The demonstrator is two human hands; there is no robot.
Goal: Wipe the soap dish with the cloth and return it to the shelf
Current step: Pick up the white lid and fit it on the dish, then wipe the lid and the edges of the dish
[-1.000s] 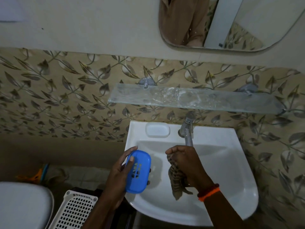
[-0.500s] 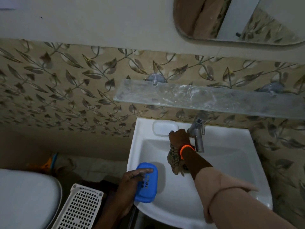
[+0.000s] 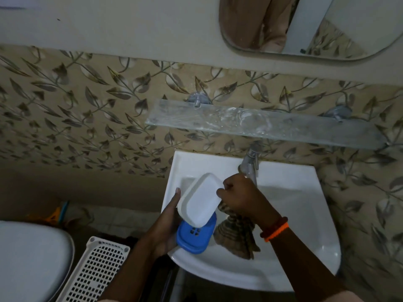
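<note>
Left hand (image 3: 165,225) gripped blue perforated plastic soap dish (image 3: 195,237) at white ceramic basin's (image 3: 305,214) left rim; right hand (image 3: 242,196), clenching brown checked cloth (image 3: 236,234), pinched white plastic lid (image 3: 199,200): lid likely to slip into basin.

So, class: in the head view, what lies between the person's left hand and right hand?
The head view shows a white soap dish part spanning between left hand and right hand, above the blue tray.
</note>
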